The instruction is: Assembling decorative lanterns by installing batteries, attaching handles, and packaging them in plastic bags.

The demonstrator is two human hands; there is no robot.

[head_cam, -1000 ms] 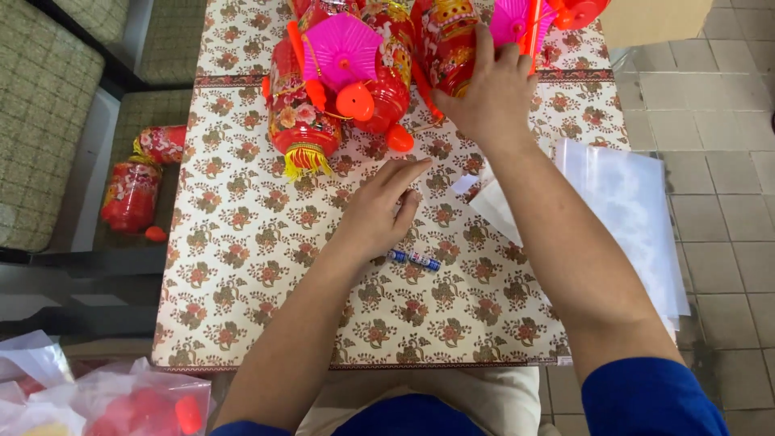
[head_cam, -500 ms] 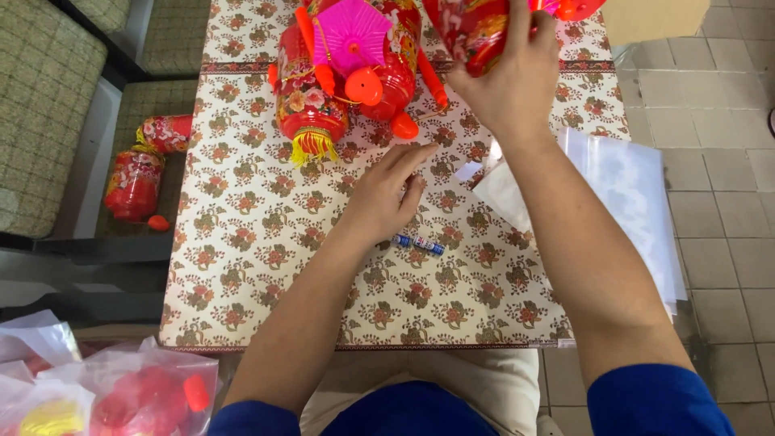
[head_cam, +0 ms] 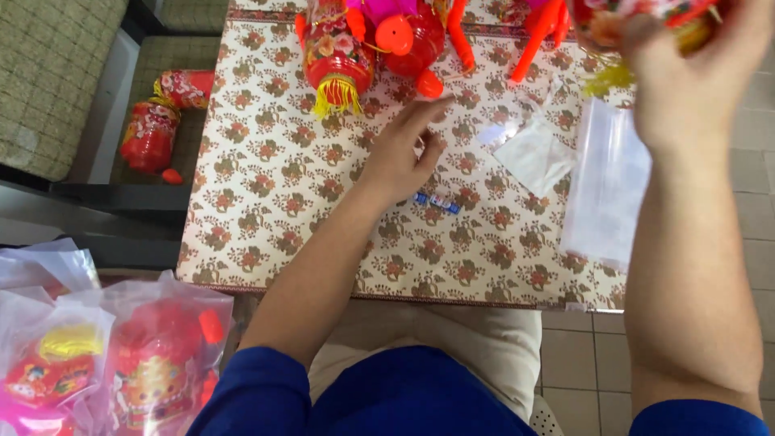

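Lifted since the earlier frame: the right hand (head_cam: 694, 81), now raised off the worktop (head_cam: 266, 186) and close to the camera, with a red lantern (head_cam: 638, 20) carried up in it. Fingers of this hand closed around the lantern, a shiny plastic body with printed colours and a yellow fringe hanging below; top of it cut off by the upper edge and blurred, so the full shape hard to make out. Left hand (head_cam: 400, 157) lying on the worktop as before, fingers loosely spread and holding nothing, index stretched toward the lanterns at the far side. Just beside its wrist, two small blue batteries (head_cam: 436, 202), cylindrical, lying end to end on the cloth. Worktop covered with a cream cloth of repeating brown flower pattern, flat and smooth. At its far edge, a cluster of red lanterns (head_cam: 339, 56) with orange handles and a yellow tassel, partly cut off above. At the right, thin clear plastic bags (head_cam: 605, 186), glossy and nearly transparent, edges hard to follow. On a dark seat at left, another red lantern (head_cam: 157, 121) on its side. At bottom left, packed lanterns (head_cam: 153, 363) inside crinkled clear bags, partly out of frame.
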